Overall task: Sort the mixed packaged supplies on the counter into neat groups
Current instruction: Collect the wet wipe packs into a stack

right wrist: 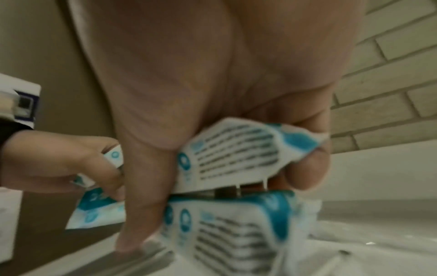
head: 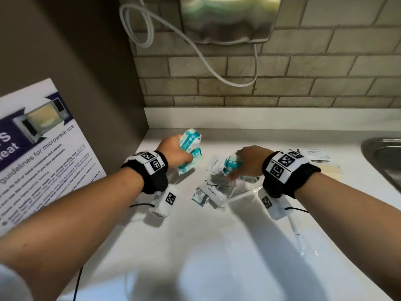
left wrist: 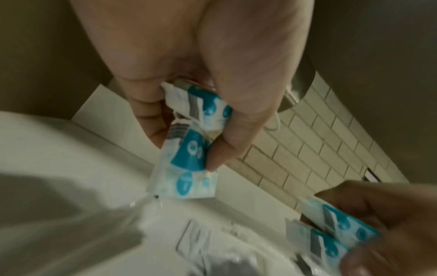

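Observation:
My left hand grips a few teal-and-white sachets above the white counter, near the back left corner; the left wrist view shows the sachets pinched between thumb and fingers. My right hand holds more teal-and-white sachets over the mixed pile; the right wrist view shows these sachets curled in the fingers, printed text outward. Below lie white toothpaste packets and clear wrappers.
A steel sink is at the right edge. Flat white cards and pale sticks lie near it. A wrapped long item lies front right. A microwave notice leans on the left wall.

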The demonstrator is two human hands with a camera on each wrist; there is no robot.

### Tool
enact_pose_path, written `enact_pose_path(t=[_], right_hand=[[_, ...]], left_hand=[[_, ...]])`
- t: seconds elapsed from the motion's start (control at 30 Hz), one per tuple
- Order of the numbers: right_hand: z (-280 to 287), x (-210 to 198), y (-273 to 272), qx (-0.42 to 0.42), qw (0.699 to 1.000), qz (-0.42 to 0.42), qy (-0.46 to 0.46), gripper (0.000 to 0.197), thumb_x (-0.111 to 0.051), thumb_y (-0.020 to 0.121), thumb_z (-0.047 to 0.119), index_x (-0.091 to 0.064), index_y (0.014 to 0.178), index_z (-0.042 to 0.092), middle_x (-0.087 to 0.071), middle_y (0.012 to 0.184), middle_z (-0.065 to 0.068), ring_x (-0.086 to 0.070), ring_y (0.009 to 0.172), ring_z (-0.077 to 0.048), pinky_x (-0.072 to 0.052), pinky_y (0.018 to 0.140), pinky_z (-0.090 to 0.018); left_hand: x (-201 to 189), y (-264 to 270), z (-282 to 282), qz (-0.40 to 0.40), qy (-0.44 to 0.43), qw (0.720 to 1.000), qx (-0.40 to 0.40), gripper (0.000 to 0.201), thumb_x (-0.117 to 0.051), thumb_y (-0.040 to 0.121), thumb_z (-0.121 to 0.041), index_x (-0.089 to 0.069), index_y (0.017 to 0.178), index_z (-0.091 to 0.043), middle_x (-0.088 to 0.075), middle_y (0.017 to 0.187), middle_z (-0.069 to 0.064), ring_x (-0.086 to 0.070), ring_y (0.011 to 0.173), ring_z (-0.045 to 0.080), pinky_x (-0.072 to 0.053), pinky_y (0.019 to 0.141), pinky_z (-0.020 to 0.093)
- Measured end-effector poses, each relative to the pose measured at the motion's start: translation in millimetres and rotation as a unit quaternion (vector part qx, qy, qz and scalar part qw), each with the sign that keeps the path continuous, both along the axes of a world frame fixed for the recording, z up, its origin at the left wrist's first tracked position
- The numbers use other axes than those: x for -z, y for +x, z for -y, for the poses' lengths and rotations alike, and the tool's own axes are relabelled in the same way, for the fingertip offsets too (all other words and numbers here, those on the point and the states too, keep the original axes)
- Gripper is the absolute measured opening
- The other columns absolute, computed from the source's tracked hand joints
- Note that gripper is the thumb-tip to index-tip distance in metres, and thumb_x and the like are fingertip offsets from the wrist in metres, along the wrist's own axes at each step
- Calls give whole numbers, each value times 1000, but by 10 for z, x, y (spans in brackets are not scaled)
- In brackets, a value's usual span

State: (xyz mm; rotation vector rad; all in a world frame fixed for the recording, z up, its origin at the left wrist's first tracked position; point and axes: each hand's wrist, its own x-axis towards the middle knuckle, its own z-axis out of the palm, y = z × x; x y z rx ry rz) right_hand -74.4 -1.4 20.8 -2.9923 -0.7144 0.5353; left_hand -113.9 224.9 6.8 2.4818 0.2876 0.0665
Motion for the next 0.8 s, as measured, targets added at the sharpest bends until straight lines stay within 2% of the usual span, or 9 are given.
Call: enact_pose_path(t=[0.07, 0.13, 0.2, 0.3, 0.4, 0.5, 0.57, 0.7, 0.8], right_hand=[[-174, 9, -79, -19, 999, -11, 36, 49, -63, 76, 68, -51, 76, 21, -58, 77, 3, -56, 77, -19, -43, 69, -30], [-373, 60, -140, -29, 997, -27, 65, 51, -60, 77, 69, -48, 76, 20, -55, 75, 2, -52, 72, -18, -39, 64, -30], [-556, 112, -166, -38, 995, -43, 80, 49, -60, 78, 68, -48, 77, 20, -55, 78, 1, -51, 72, -17, -38, 62, -30], [-746, 141, -144, -51, 994, -54, 78, 44, -61, 80, 61, -52, 81, 18, -57, 80, 0, -50, 68, -15, -38, 60, -28], [-867, 105, -42, -50, 994, -59, 72, 42, -60, 82, 53, -60, 89, 11, -59, 81, -4, -51, 68, -19, -39, 60, -28], [-980, 85, 136, -27, 993, -70, 94, 47, -62, 82, 49, -64, 97, 5, -61, 87, -7, -55, 76, -24, -41, 68, -30], [-1081, 101, 271, -13, 991, -67, 113, 44, -63, 82, 49, -61, 92, 7, -60, 88, -7, -55, 81, -25, -40, 69, -29], [-1333, 172, 561, -1, 991, -45, 127, 43, -71, 75, 49, -55, 63, 10, -56, 65, -5, -53, 64, -24, -36, 51, -24], [-1433, 219, 738, 6, 991, -37, 127, 41, -75, 72, 48, -64, 74, 9, -63, 75, -7, -57, 69, -24, -42, 56, -26]], left_hand=[[-131, -56, -146, 30, -16, 999, -20, 30, -76, 70, -11, -61, 95, -12, -68, 89, 0, -65, 80, 18, -52, 63, 25], [-179, -136, -303, 42, -22, 998, -36, 37, -78, 66, -13, -62, 100, -11, -70, 97, 3, -67, 87, 21, -57, 75, 33], [-144, -232, -446, 42, -8, 998, -50, 39, -77, 63, -15, -59, 97, -11, -69, 98, 3, -67, 88, 23, -57, 80, 36], [25, -362, -600, 21, 44, 996, -80, 33, -74, 70, -11, -57, 98, -14, -67, 96, 3, -64, 85, 23, -54, 73, 31], [223, -422, -702, -49, 62, 992, -99, 33, -74, 71, -14, -56, 99, -13, -65, 91, 2, -62, 80, 21, -47, 61, 25], [379, -381, -740, -123, 68, 986, -89, 53, -76, 69, -23, -53, 115, -11, -61, 97, 2, -58, 83, 20, -44, 63, 26], [410, -331, -718, -144, 52, 986, -72, 55, -77, 68, -24, -54, 117, -12, -60, 99, 1, -57, 84, 19, -43, 62, 25], [462, -108, -624, -152, 1, 988, -28, 36, -76, 68, -18, -56, 99, -17, -66, 96, 3, -62, 82, 18, -49, 65, 25], [533, 16, -502, -153, -39, 987, 10, 35, -74, 71, -12, -59, 101, -19, -70, 96, 2, -66, 83, 17, -54, 71, 27]])
